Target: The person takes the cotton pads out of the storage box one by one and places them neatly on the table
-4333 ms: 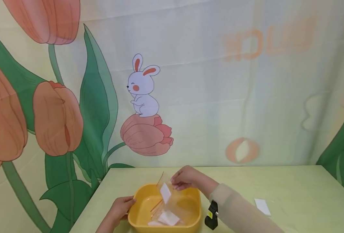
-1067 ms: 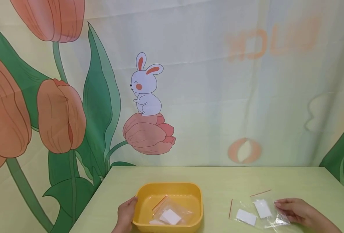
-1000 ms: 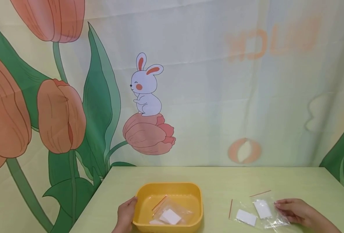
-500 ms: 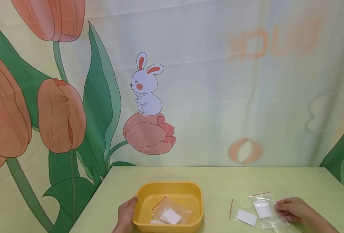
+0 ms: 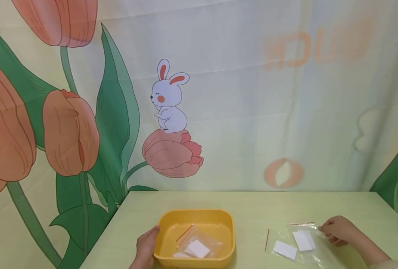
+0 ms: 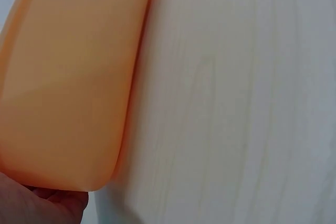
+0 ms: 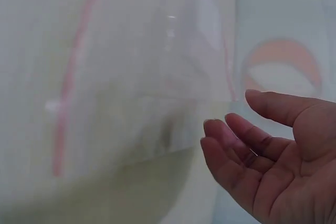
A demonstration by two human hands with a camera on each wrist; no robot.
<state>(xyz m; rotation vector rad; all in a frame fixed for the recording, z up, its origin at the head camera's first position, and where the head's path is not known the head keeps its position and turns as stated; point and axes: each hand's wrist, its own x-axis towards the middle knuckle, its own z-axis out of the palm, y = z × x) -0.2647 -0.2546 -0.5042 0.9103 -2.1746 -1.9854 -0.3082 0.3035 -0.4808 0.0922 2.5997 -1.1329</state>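
The left hand grips the left side of a yellow plastic basin; in the left wrist view its fingers curl under the basin's end. Inside lie several clear zip bags with red strips and white cards. To the right, a clear bag with a white card lies flat on the table. Beside it is another bag, where two white card edges overlap. At that bag's right edge hovers the right hand, thumb and loosely bent fingers apart, nothing between them in the right wrist view.
The pale green table reaches back to a hanging cloth printed with tulips and a rabbit. The basin stands left of the bags on the table.
Seconds ago the right hand held a bag above the basin; then it held one at the table's right. Now its fingers have parted and risen from the bag. The left hand keeps its hold.
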